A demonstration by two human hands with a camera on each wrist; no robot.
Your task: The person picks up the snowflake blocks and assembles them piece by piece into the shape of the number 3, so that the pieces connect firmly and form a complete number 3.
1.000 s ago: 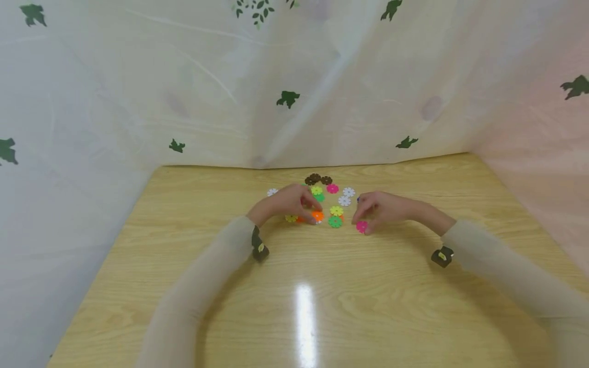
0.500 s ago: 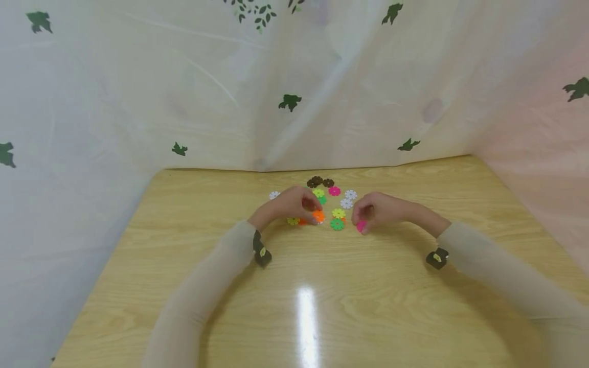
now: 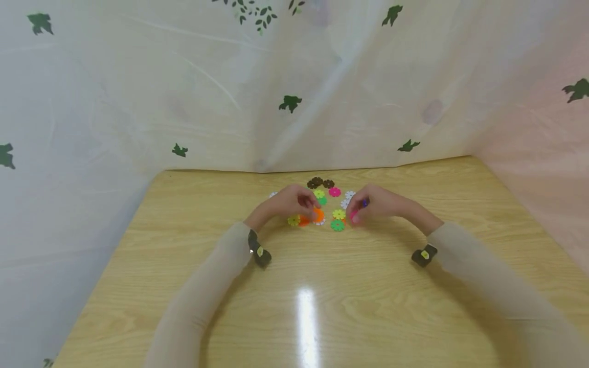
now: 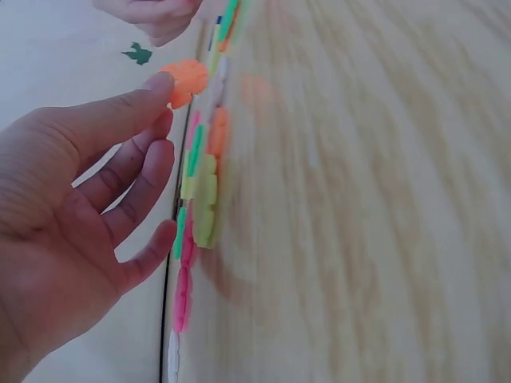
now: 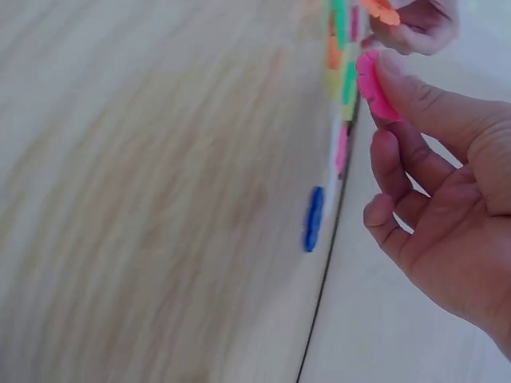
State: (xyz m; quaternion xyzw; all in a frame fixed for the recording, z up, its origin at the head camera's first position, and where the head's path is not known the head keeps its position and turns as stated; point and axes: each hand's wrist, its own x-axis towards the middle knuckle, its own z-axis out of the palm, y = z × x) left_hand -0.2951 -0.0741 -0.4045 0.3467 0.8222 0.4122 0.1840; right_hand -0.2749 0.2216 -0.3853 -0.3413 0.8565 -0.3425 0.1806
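My left hand (image 3: pixel 289 200) pinches an orange flower-shaped disc (image 4: pixel 190 82) between thumb and fingers, just above the table. A pink flower-shaped disc (image 5: pixel 374 86) is pinched by my right hand (image 3: pixel 378 201), lifted off the wood. The two hands face each other with a gap between them. Below that gap lie a yellow disc (image 3: pixel 339 214) and a green disc (image 3: pixel 338 225). Beside the left hand are another yellow disc (image 3: pixel 294 220) and a second orange disc (image 3: pixel 303 221). A blue disc (image 5: pixel 314 219) lies near the right hand, mostly covered by it in the head view.
Brown discs (image 3: pixel 315 182) lie at the back of the group, with another pink disc (image 3: pixel 335 192) in front. White discs (image 3: pixel 349 194) are partly hidden by the right hand. A patterned curtain (image 3: pixel 221 102) closes off the rear edge of the wooden table (image 3: pixel 257 317).
My right hand has raised the pink disc from the table and brought it left, nearer the left hand. The left hand keeps its orange disc, lifted slightly.
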